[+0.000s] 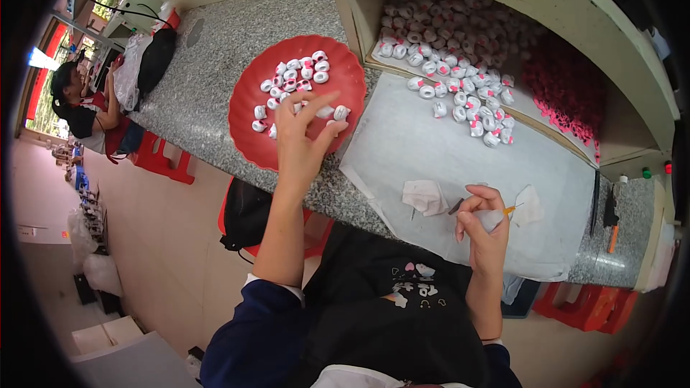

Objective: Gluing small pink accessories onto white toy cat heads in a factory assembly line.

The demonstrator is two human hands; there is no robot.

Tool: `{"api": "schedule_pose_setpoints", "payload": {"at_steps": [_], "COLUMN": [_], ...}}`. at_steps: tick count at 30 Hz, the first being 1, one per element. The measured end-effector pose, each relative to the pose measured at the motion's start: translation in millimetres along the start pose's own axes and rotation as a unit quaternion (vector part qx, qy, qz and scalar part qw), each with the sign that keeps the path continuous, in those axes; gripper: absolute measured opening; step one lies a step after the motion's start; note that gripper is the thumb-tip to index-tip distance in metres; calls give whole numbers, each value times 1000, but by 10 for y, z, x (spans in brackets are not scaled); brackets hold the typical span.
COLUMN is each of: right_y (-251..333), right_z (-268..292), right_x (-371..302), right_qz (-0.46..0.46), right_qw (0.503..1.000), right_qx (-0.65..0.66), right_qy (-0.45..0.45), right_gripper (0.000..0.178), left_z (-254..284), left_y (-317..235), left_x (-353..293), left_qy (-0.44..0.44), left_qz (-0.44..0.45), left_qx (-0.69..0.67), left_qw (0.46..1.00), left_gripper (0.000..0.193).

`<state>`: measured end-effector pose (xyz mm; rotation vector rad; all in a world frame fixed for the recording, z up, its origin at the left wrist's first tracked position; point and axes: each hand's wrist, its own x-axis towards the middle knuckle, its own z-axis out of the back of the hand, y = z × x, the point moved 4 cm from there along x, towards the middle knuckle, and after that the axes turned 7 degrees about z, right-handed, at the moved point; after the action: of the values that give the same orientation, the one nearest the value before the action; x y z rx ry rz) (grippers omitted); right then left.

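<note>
My left hand [302, 140] is over a red scalloped plate [248, 75], with thumb and forefinger apart. Small white ring-shaped pieces with pink and black marks [321, 66] lie on the plate. One white piece [340, 113] sits just beyond my fingertips. Over the white sheet [460, 158], my right hand [483, 233] is closed round a small translucent squeeze bottle [490, 220] with an orange needle tip [509, 210]. A dark, thin object [456, 206] shows beside my right fingers; I cannot tell whether they hold it. Folded white cloths [424, 197] lie on either side of that hand.
More white pieces [471, 104] spill from a shelf compartment [445, 21] onto the sheet. Beside them is a heap of small pink pieces [564, 93]. An orange-handled tool [613, 238] lies at the right on the speckled counter [215, 36]. Another person [93, 111] sits at far left.
</note>
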<state>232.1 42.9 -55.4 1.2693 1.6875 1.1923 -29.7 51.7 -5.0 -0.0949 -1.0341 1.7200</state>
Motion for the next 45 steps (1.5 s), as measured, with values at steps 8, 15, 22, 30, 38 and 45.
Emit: {"api": "schedule_pose_setpoints", "payload": {"at_steps": [8,15,22,30,38,45], "right_y": [99,274,582,662,655,659], "right_z": [91,229,323,134,-69,-94], "right_x": [-170,-242,-170,-296,-433,-456], "right_qz": [71,75,220,333,419,408], "right_qw": [995,995,954,924,880,886], "right_qx": [65,-52,95,-83,-205,-205], "right_qy": [1,-30,-180,-172,-91,-75], "right_gripper": [31,37,32,37,42,43], "left_z": [-1157,-1188,-950,-851,-760,-751], "left_y": [-519,-490,-564,-707,-682,-692], "left_x": [65,0,-691,-1005,-1040,-1043], "left_qy": [154,280,301,308,281,292], "left_qz": [-146,-44,219,231,230,212], "left_qx": [30,-24,-599,-675,-651,-672], "left_qw": [977,959,709,629,666,647], "left_gripper": [25,21,21,27,35,36]}}
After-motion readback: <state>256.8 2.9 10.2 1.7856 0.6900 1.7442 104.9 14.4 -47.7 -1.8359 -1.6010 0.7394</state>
